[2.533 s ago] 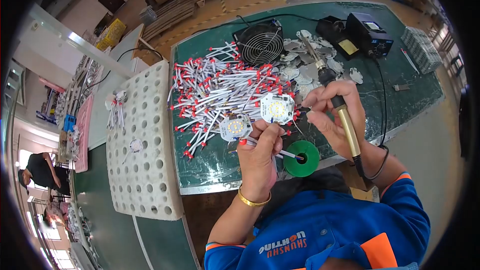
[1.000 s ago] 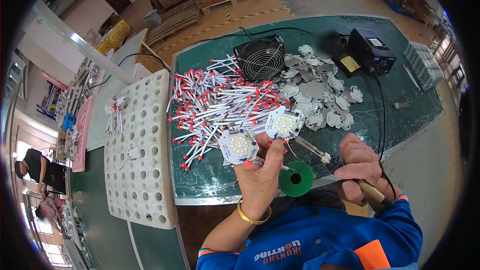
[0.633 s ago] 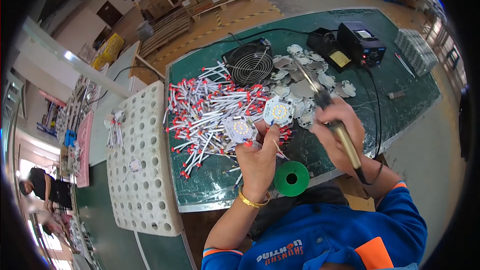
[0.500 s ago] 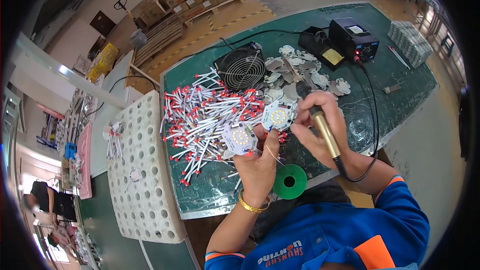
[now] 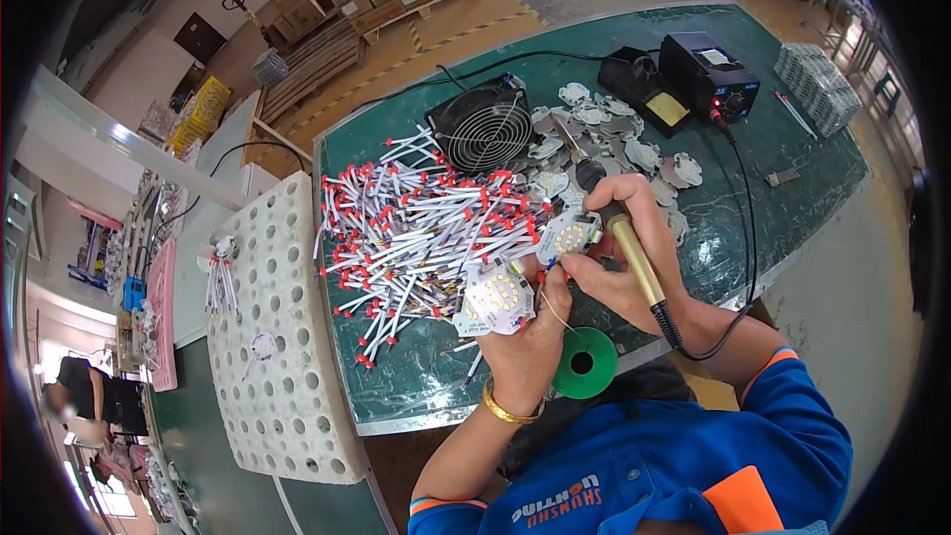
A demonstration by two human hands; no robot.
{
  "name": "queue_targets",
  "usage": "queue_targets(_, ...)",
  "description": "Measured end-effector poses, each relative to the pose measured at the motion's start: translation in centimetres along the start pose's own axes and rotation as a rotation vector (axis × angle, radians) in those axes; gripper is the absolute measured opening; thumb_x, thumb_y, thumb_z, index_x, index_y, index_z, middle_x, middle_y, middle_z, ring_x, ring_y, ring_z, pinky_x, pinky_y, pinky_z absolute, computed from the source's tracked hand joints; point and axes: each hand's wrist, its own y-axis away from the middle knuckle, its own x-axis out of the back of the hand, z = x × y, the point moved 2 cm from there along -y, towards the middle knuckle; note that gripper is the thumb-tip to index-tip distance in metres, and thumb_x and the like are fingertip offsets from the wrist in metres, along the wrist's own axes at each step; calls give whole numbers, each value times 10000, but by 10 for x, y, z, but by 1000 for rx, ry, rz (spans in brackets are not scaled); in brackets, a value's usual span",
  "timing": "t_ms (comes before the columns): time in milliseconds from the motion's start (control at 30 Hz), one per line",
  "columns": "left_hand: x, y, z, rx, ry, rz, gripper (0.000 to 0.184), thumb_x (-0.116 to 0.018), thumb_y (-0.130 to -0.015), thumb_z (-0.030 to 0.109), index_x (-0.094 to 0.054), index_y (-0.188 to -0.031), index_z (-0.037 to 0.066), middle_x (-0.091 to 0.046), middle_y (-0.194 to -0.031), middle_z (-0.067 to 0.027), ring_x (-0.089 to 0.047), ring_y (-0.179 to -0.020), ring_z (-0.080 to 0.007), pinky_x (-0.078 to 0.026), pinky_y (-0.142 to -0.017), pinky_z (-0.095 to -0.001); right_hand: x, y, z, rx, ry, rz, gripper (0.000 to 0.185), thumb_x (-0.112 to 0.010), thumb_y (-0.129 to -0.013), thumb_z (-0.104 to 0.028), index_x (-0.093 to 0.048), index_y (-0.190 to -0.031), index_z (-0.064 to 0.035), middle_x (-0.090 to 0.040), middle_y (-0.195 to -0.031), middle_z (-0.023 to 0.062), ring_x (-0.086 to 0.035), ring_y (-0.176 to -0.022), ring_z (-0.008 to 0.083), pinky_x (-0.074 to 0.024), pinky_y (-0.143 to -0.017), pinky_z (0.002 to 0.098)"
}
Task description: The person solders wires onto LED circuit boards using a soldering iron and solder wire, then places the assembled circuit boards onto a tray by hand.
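Observation:
My left hand (image 5: 527, 355) is closed around a small stack of white LED boards (image 5: 500, 295) with yellow LEDs. Thin solder wire (image 5: 558, 313) runs by its thumb, above a green spool (image 5: 584, 365). Another LED board (image 5: 569, 236) sits between the two hands, its edge at my right fingertips. In my right hand (image 5: 646, 248) is a soldering iron (image 5: 636, 267) with a brass-coloured handle, its tip pointing up and away from the boards. White leads with red ends (image 5: 426, 228) are heaped left of the boards. Fingers partly hide the lead at the board's lower edge.
A black fan (image 5: 485, 129) stands behind the heap, beside a pile of loose boards (image 5: 634, 154). Further right are the iron's holder with a yellow sponge (image 5: 666, 109), the soldering station (image 5: 706, 74) and stacked boards (image 5: 817, 87). A white perforated tray (image 5: 282, 337) lies left.
The boards and my left hand have shifted a little right and down. My right fingertips have come to the smaller board's edge, which has turned slightly. The iron stays in my right hand.

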Motion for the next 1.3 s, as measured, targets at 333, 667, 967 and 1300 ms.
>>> queue_targets(333,3,-2,-8,82,-49,-36,186,-646,-733,-13,-523,-869,-43,-538,-787,-44,-502,-679,-89,-431,-597,-223,0,1,3,-65,9,-18,409,-601,-662,41,-390,-998,-57,-439,-808,40,-481,-620,69,-423,-528,213)
queue_targets(667,3,-4,-6,170,26,-25,140,-623,-748,-17,-539,-856,-45,-542,-764,-29,-491,-662,-78,-429,-589,-218,-2,-1,7,79,95,-31,385,-626,-686,-4,-397,-990,-64,-449,-821,40,-481,-612,78,-411,-531,219)
queue_targets(967,4,-6,-1,309,171,-66,54,-579,-791,-5,-563,-835,-32,-529,-687,13,-460,-593,-33,-363,-507,-178,1,4,7,90,2,-37,331,-612,-715,-15,-411,-975,-52,-458,-800,44,-469,-611,83,-395,-540,221)
queue_targets(1300,13,-5,16,295,174,14,64,-549,-767,2,-515,-713,7,-507,-614,-20,-414,-480,-57,-309,-441,-192,34,27,-6,555,25,19,270,-501,-813,-230,-505,-938,10,-588,-772,119,-454,-587,189,-387,-569,318)
